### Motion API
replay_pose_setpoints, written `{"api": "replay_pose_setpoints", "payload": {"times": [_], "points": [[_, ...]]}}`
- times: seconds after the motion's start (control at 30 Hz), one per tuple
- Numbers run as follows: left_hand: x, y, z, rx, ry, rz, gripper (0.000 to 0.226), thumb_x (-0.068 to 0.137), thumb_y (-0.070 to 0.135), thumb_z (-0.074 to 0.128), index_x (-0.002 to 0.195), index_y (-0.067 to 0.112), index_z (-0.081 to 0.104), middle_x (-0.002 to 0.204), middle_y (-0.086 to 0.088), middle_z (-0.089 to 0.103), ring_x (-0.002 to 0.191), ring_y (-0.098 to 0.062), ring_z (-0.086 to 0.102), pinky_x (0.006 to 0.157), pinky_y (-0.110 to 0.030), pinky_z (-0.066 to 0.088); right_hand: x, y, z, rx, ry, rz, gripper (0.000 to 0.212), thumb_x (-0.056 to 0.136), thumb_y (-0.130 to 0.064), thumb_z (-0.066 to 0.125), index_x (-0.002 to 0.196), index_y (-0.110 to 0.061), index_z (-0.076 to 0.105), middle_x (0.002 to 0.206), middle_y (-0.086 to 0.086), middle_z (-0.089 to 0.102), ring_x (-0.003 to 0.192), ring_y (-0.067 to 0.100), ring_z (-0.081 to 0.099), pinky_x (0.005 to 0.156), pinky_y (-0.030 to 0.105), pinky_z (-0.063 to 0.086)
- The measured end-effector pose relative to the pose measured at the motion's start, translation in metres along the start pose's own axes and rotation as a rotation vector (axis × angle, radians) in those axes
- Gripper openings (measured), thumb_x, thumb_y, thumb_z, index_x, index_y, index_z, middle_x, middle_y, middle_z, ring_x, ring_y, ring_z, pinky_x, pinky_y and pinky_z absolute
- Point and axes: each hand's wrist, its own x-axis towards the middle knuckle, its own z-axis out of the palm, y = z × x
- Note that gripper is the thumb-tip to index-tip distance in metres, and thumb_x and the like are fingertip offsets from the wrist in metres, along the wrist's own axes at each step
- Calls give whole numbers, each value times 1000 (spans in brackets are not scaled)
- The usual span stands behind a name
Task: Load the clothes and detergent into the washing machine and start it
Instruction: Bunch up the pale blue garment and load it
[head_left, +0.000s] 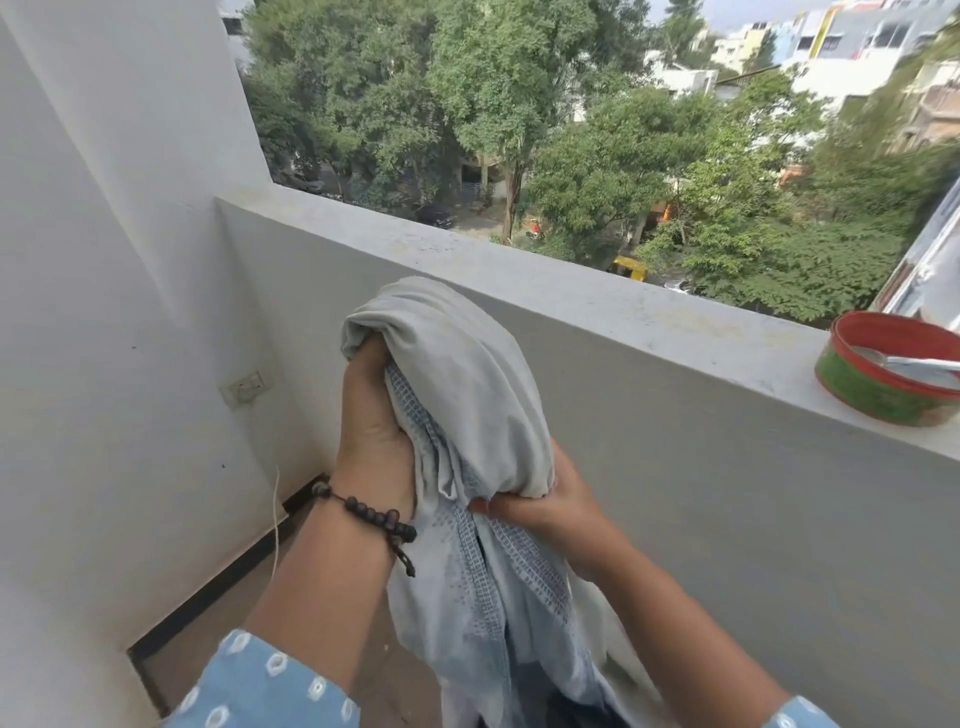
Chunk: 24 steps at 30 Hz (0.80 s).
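Clothes (467, 415) hang bunched between both hands, long axis vertical, left hand (371, 431) gripping the top, right hand (540, 499) pinching lower and nearer the ledge (571, 306), whose right end carries a tin (883, 384); no washing machine in view.
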Motion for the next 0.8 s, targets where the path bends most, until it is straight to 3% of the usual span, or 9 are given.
{"api": "replay_pose_setpoints", "payload": {"times": [0.07, 0.13, 0.3, 0.4, 0.5, 0.57, 0.63, 0.7, 0.8], "points": [[3, 9, -12, 180, 87, 32, 26, 70, 22, 72, 93, 13, 65, 86, -6, 71, 82, -21, 69, 77, -32, 59, 3, -3, -9, 21, 3, -14, 67, 64, 3, 83, 123, -14, 56, 113, 4, 71, 106, 23, 68, 85, 35, 57], [8, 22, -28, 462, 129, 48, 53, 67, 29, 77, 113, 9, 62, 107, -10, 71, 102, -27, 68, 91, -42, 55, 5, -10, -22, 14, 22, -29, 64, 61, -1, 82, 119, -15, 60, 109, 4, 72, 104, 23, 69, 88, 40, 57], [-4, 59, -39, 1279, -100, 31, 105, 64, 23, 80, 143, 51, 17, 149, 7, 41, 128, -12, 51, 96, -27, 47, 9, -37, -49, -265, 5, -99, 61, 60, -10, 83, 112, -35, 64, 104, -14, 73, 99, 5, 68, 80, 23, 56], [-13, 66, -22, 1943, -349, -129, 132, 61, 37, 83, 139, 62, -20, 161, 19, -12, 152, -22, -7, 119, -59, 13, 13, -54, -50, -478, -56, -102, 56, 65, -7, 80, 111, -36, 65, 99, -16, 73, 93, 0, 68, 75, 23, 56], [-20, 37, -8, 2328, -566, -245, 143, 62, 59, 81, 133, 49, -43, 155, 13, -35, 139, -16, -41, 109, -69, -16, 18, -69, -38, -818, -145, -178, 43, 61, -25, 77, 102, -27, 63, 89, -10, 71, 84, 9, 67, 72, 39, 56], [-24, 12, -5, 2355, -646, -208, 145, 61, 62, 80, 132, 46, -46, 163, 6, -16, 148, -19, -23, 108, -73, -13, 20, -79, -27, -968, -217, -211, 49, 61, -29, 76, 107, -27, 60, 92, -9, 69, 84, 11, 65, 72, 36, 55], [-22, -1, -10, 2254, -635, -141, 141, 63, 55, 81, 137, 48, -38, 157, 4, 30, 146, -18, 25, 114, -70, 1, 21, -84, -21, -976, -262, -210, 60, 63, -27, 77, 118, -30, 54, 98, -10, 67, 87, 11, 64, 73, 33, 54], [-17, -1, -16, 2118, -566, -57, 134, 65, 46, 82, 144, 49, -26, 134, 9, 58, 119, -18, 56, 114, -56, 27, 21, -83, -24, -902, -268, -210, 67, 62, -26, 78, 121, -33, 47, 101, -10, 65, 87, 9, 62, 72, 32, 53], [-11, 7, -25, 1928, -463, 17, 124, 64, 35, 84, 147, 54, -6, 97, 3, 71, 83, -20, 66, 82, -42, 53, 19, -81, -31, -791, -293, -158, 80, 66, -22, 78, 131, -44, 36, 111, -11, 60, 91, 3, 60, 76, 24, 50]]}}
